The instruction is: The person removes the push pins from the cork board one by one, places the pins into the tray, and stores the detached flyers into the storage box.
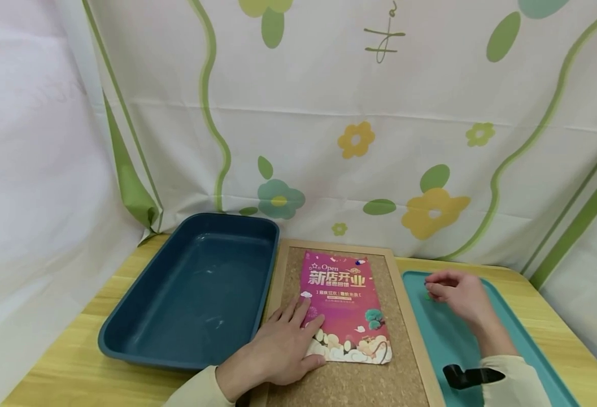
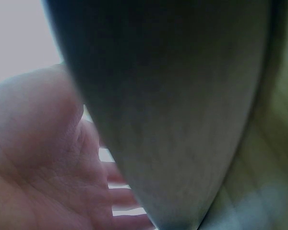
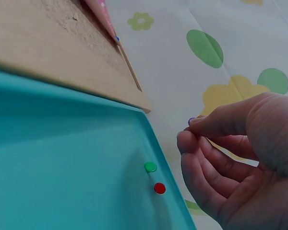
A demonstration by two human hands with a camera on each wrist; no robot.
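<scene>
A red and purple poster (image 1: 344, 316) with printed Chinese characters lies on a wood-framed cork board (image 1: 405, 370). My left hand (image 1: 285, 345) rests with spread, straight fingers over the poster's lower left edge and the cork. Over the teal tray (image 1: 456, 339), my right hand (image 3: 245, 143) pinches a small blue push pin (image 3: 191, 120) between thumb and fingertips; most of the pin is hidden. Below that hand, a green push pin (image 3: 150, 167) and a red push pin (image 3: 159, 188) lie in the tray. A small blue spot, seemingly a pin (image 1: 358, 262), shows at the poster's top right corner.
Left of the board stands a deep dark-blue tub (image 1: 196, 305) on the wooden table (image 1: 69, 339). A flower-printed curtain (image 1: 318, 158) hangs behind everything. Much of the left wrist view is filled by a dark, blurred surface (image 2: 173, 96) I cannot identify.
</scene>
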